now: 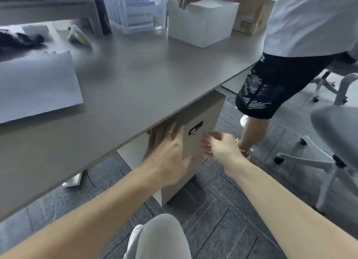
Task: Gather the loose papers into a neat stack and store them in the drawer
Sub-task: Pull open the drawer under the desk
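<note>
A wide grey matte desk (147,69) runs across the view, and a neat stack of white papers (36,86) lies flat on its left part, near the front edge. Further back a white rectangular box (201,24) stands on the desktop, with a brown cardboard box (251,16) just behind it and clear plastic organisers (135,11) to its left. On the far left lie a dark crumpled item (21,40) and a small blurred yellow-green object (78,35).

No legible text or labels.
</note>
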A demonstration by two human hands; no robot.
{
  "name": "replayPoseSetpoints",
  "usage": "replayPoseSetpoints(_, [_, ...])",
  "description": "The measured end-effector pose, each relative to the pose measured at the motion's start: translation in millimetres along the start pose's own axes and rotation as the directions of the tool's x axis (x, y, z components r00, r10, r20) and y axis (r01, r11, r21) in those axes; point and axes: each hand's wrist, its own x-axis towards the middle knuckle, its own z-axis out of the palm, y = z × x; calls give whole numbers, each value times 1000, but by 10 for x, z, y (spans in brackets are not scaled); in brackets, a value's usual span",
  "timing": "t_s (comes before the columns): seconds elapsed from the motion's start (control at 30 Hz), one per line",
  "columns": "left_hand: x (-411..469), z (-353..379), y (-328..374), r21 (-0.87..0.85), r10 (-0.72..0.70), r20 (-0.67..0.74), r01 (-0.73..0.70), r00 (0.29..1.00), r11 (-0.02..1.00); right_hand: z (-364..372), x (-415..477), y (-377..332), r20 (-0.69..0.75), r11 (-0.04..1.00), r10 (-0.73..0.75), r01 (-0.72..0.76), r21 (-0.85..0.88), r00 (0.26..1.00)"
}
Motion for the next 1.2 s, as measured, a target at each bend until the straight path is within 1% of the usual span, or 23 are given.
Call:
replayPoseSetpoints(0.03, [49, 40, -29, 78, -56, 21, 54, 998, 995, 49, 64, 26, 16, 995, 84, -85, 43, 996])
replayPoseSetpoints(0.1, [147, 119, -101, 123, -143, 39, 137, 989, 983, 127, 215, 48, 58, 974, 206, -211, 89, 977])
replayPoseSetpoints(0.13, [183, 141, -133, 133, -159, 56, 151, 986, 980, 169, 296, 51, 70, 962, 248, -254, 97, 966])
replayPoseSetpoints(0.27, [268, 181, -101, 145, -157, 33, 151, 987, 978, 323, 601, 124, 102, 931, 309, -323, 169, 946])
replayPoseSetpoints(0.37, [294, 181, -88, 186, -166, 16, 160, 986, 969, 404, 730, 134, 82, 922, 299, -310, 230, 951])
replayPoseSetpoints(0.47, [290, 199, -95, 215, -163, 29, 153, 986, 965, 424, 779, 160, 28, 945, 251, -252, 208, 967])
replayPoseSetpoints(0.57, [282, 175, -134, 198, -153, 32, 144, 988, 970, 430, 765, 213, -25, 969, 190, -184, 167, 981])
replayPoseSetpoints(0.67, [279, 138, -176, 153, -149, 20, 145, 989, 978, 351, 670, 283, -60, 972, 179, -167, 164, 982])
replayPoseSetpoints(0.77, [278, 113, -168, 114, -155, 29, 151, 988, 982, 101, 463, 414, -58, 977, 156, -145, 158, 986])
replayPoseSetpoints(0.87, [268, 124, -176, 116, -149, 11, 147, 989, 982, -246, 204, 585, -54, 977, 146, -136, 163, 988])
replayPoseSetpoints(1.03, [258, 115, -173, 121, -150, 6, 149, 989, 981, -742, -225, 846, -116, 967, 162, -135, 216, 980])
replayPoseSetpoints(1.2, [211, 91, -124, 149, -152, 11, 149, 988, 978, -1100, -561, 1004, -203, 969, 190, -150, 198, 961])
